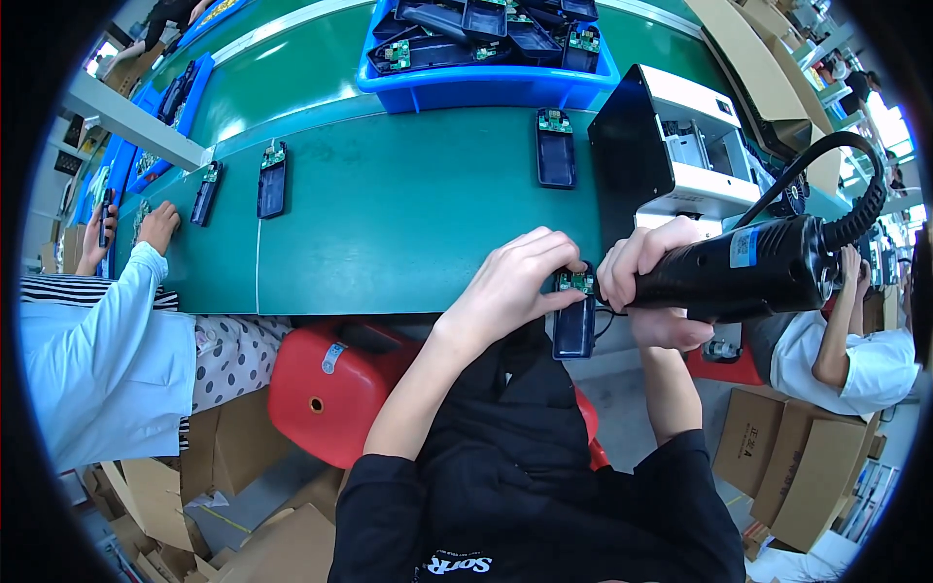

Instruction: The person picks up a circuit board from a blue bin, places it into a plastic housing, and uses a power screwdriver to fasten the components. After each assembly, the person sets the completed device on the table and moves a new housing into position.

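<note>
My left hand (515,282) is closed on a dark blue plastic housing (574,332), its thumb and fingers at the end with the small green circuit board (577,282). The housing lies at the table's front edge, its lower part sticking out past it. My right hand (646,272) grips a black corded electric screwdriver (743,270), held nearly level, with its front end towards the board. Fingers hide the screwdriver's tip, so contact cannot be made out. A second housing (556,151) with a board lies further back, left of a black-and-white screw feeder (695,136).
A blue bin (486,94) full of housings stands at the back of the green table (389,223). Two more housings lie left, near a co-worker's hand (158,226). The screwdriver's cable (826,141) arches at right. A red stool (326,408) stands below left.
</note>
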Demonstrator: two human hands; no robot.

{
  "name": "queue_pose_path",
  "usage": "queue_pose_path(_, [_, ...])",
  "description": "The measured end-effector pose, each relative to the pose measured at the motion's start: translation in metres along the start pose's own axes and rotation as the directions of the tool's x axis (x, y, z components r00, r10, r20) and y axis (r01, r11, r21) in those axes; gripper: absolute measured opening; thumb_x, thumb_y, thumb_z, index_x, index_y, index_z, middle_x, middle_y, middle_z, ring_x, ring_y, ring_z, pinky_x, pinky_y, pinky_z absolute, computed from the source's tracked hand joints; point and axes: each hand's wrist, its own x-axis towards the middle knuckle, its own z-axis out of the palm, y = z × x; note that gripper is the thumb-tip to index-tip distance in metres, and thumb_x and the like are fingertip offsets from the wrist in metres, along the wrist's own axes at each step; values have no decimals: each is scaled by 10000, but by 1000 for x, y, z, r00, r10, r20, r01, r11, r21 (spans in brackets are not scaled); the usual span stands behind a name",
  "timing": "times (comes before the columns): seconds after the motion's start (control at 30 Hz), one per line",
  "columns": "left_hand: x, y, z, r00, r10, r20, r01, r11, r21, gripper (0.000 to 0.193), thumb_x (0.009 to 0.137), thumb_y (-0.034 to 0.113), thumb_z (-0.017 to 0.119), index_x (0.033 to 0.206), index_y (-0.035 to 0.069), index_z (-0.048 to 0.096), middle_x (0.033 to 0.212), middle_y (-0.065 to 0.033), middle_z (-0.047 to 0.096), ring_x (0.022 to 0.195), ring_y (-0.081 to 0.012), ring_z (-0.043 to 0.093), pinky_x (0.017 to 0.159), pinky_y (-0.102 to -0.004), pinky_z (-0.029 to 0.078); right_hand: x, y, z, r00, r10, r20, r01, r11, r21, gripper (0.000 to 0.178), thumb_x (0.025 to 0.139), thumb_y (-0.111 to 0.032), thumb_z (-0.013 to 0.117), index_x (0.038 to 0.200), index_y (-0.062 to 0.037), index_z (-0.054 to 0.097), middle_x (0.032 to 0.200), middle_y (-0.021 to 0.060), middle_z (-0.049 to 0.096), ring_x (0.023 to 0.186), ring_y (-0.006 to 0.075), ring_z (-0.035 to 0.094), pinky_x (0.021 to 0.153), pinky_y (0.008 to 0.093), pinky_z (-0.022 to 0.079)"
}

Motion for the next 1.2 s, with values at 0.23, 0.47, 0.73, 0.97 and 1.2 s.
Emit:
queue_pose_path(0.23, [0,-1,-1,1000,6,-3,-6,1000,-2,299,686,75,792,876,32,565,907,-75,616,867,-280,593,752,-358,501,2,1,-2,994,-10,109,24,991,-135,827,666,-841,583,908,-74,390,605,7,448,464,100,449,453,223,418])
queue_pose_path(0.47, [1,-2,0,1000,24,4,-24,1000,-15,312,685,78,798,901,43,576,887,-75,609,873,-272,590,757,-370,502,-3,-2,3,998,24,59,-13,983,-186,801,691,-829,568,898,-75,393,607,6,454,470,97,452,459,216,410])
queue_pose_path(0.73, [4,-4,-2,999,18,48,-14,997,-77,298,681,58,787,888,34,573,889,-78,600,899,-278,582,770,-374,495,-7,1,1,996,84,34,-75,972,-224,781,713,-822,556,890,-78,396,607,8,461,477,92,452,464,207,395])
queue_pose_path(0.97, [3,-5,-1,998,11,65,-4,993,-119,288,672,57,781,875,36,578,886,-76,593,905,-277,582,780,-373,489,-11,0,6,997,68,27,-60,976,-210,775,715,-819,559,888,-80,401,608,8,462,485,94,454,467,209,393])
queue_pose_path(1.2, [-8,0,-22,994,-35,99,37,999,-21,262,718,66,776,923,31,616,936,-78,619,950,-260,602,830,-351,496,-21,-6,15,989,96,-113,-100,995,-22,790,686,-803,625,886,-70,406,612,16,468,484,120,467,471,230,415])
